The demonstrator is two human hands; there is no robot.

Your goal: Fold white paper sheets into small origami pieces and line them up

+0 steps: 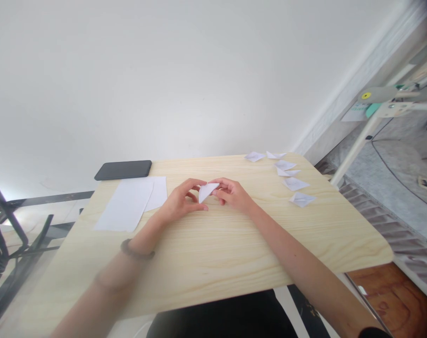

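Observation:
Between my two hands, above the middle of the table, is a small piece of folded white paper [207, 190] with a pointed, triangular shape. My left hand [185, 199] curls around its left side, fingertips at the upper edge and thumb near the lower tip. On the other side, my right hand [231, 193] pinches the right corner between thumb and fingers. Several folded paper boats [302, 199] lie along the table's right side, apart from both hands. White paper sheets [125, 204] lie flat and overlapping to the left of my left hand.
A black phone [123, 170] rests at the table's back left, just behind the sheets. The pale wooden table [213, 263] meets a white wall [185, 84] at its far edge. To the right stands a white metal frame [357, 145]; dark metal legs [9, 220] are at the left.

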